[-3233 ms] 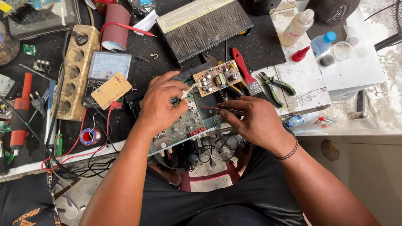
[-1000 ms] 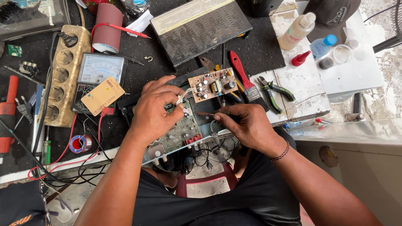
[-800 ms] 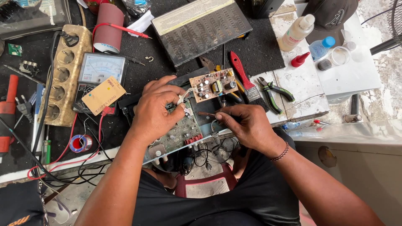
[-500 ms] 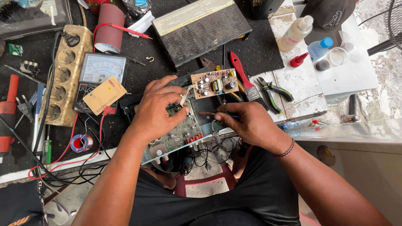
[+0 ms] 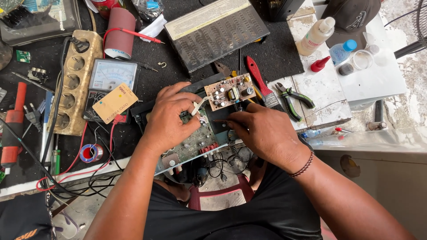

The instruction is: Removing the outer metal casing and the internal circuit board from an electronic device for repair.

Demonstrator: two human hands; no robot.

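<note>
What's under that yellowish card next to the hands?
The yellowish card lies on an analog meter, hiding its lower part. The dial above shows, and a red wire trails out below. What the card covers cannot be seen.

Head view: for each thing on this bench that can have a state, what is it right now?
Left hand: gripping the green circuit board.
Right hand: pinching a thin dark tool at the board.
Small tan circuit board: out of the casing, tethered by a white wire.
Vented metal cover: off, set aside.
Green-handled pliers: lying unused.
White squeeze bottle: capped, lying tilted.
</note>
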